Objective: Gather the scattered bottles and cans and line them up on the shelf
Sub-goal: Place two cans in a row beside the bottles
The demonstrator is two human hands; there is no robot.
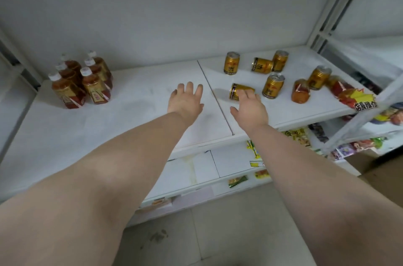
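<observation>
Both bare arms reached over the white shelf. Left hand hovered palm-down above bare shelf near the middle seam, fingers spread wide, holding nothing. Right hand was just right of the seam, fingers open, tips at a gold can lying on its side; can't tell if they touched it.

Six tea bottles stood upright in two rows far left. Gold cans were scattered right: four upright, another tipped farther back. Two more tea bottles lay on their sides near the right edge, beside a red-yellow promo tag.
</observation>
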